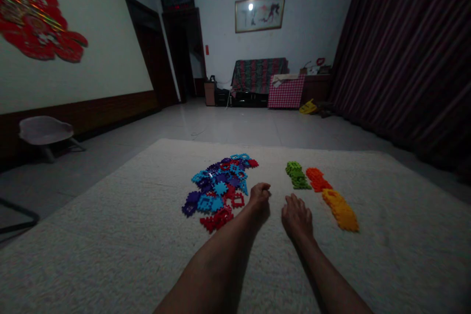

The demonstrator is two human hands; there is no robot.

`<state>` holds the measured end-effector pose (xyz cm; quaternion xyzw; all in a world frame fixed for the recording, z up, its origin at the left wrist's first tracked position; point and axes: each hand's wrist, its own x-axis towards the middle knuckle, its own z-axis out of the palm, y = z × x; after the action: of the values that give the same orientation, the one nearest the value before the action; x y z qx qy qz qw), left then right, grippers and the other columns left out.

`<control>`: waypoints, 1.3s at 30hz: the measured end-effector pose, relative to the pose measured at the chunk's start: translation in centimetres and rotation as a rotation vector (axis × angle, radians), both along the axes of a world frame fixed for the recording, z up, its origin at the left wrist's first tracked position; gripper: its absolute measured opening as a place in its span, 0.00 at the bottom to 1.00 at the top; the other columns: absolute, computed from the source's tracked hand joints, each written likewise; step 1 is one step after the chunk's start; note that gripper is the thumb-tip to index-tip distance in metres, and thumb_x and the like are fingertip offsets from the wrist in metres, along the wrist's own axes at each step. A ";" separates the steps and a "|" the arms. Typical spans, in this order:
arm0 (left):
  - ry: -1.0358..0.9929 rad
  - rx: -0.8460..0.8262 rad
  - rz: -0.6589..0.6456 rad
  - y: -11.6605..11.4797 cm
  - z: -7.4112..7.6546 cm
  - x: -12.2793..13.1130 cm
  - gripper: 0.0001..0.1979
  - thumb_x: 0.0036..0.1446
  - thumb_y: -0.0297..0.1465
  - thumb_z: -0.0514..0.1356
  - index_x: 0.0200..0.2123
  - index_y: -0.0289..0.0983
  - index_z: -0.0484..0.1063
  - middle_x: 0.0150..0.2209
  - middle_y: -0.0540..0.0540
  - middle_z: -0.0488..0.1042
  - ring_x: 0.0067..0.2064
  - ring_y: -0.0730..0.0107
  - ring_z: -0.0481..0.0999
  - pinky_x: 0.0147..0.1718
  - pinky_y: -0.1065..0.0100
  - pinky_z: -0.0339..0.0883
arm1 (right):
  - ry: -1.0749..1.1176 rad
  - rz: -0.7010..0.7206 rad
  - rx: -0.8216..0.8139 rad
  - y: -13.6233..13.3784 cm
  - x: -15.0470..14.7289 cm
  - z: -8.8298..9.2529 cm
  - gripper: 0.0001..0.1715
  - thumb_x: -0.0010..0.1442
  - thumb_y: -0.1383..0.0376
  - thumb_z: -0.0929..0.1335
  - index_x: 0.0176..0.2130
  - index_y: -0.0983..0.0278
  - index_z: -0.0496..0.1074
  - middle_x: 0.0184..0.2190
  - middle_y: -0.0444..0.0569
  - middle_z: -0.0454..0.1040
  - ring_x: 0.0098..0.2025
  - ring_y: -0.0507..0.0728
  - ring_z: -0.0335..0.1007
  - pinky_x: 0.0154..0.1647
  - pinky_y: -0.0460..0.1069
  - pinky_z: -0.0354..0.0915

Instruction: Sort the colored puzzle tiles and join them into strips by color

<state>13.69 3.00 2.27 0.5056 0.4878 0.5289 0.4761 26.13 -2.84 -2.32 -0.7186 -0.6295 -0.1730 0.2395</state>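
My left hand (pixel 260 194) is just right of a mixed pile of interlocking plastic puzzle pieces, its fingers curled in; whatever they may hold is hidden. The pile has purple pieces (pixel 191 202), light blue pieces (pixel 220 188) and red pieces (pixel 219 218), with a red square frame piece (pixel 238 200) close to my left wrist. My right hand (pixel 296 215) rests low over the mat, fingers slightly apart, with no piece visible in it. To its right lie overlapping rows of green pieces (pixel 297 175), orange-red pieces (pixel 317 179) and yellow-orange pieces (pixel 340 210).
A cream mat (pixel 128 235) lies under everything on a tiled floor (pixel 147 127). Beyond it stand a cloth-draped piece of furniture (pixel 259 74) and a red checked cloth (pixel 286 91). A small pale chair (pixel 46 130) is at left; a dark curtain (pixel 408 54) hangs at right.
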 end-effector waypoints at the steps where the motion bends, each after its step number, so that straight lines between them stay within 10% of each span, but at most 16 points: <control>1: 0.069 0.011 -0.004 -0.1 0.2 -0.5 0.13 0.41 0.24 0.61 0.33 0.35 0.78 0.32 0.43 0.78 0.35 0.65 0.76 0.39 0.63 0.70 | -0.003 0.007 0.011 -0.2 0.0 0.0 0.22 0.65 0.67 0.59 0.56 0.69 0.69 0.58 0.61 0.68 0.59 0.65 0.61 0.55 0.60 0.56; 17: 0.929 0.039 0.185 10.5 3.8 -15.8 0.18 0.49 0.23 0.58 0.43 0.38 0.79 0.48 0.40 0.78 0.54 0.54 0.72 0.55 0.61 0.62 | 0.036 0.006 -0.247 2.9 1.1 4.1 0.08 0.58 0.72 0.63 0.33 0.66 0.72 0.37 0.55 0.72 0.39 0.58 0.66 0.33 0.49 0.55; 39: 1.133 0.176 0.274 10.4 4.0 -13.1 0.11 0.57 0.26 0.55 0.39 0.37 0.77 0.41 0.40 0.78 0.44 0.60 0.76 0.44 0.67 0.64 | 0.356 0.097 -0.031 4.1 3.5 1.8 0.11 0.57 0.71 0.62 0.33 0.62 0.73 0.35 0.49 0.72 0.37 0.55 0.65 0.32 0.48 0.55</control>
<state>0.56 13.41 6.30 0.6791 0.6815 0.2715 0.0247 29.67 1.24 -0.48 -0.7101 -0.6138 -0.0215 0.3442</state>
